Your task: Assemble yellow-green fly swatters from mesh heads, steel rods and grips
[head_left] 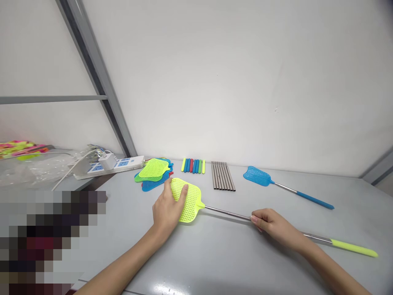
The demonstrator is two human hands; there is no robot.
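A yellow fly swatter (192,200) with a perforated head, a thin metal rod and a yellow grip lies across the middle of the view, rod sloping down to the right. My left hand (168,205) grips the left side of its head, thumb on top. Around the metal rod is my right hand (270,223), fingers closed in a pinch between the head and the yellow grip. Part of the rod is hidden behind that hand. Beyond it rests a blue fly swatter (258,176) with a blue grip, touched by neither hand.
Loose swatter heads (153,170) are piled at the back left. Coloured grips (193,166) and metal rods (222,176) lie in rows along the wall. A power strip (123,165) with cables and clear plastic bags (46,170) are at the left.
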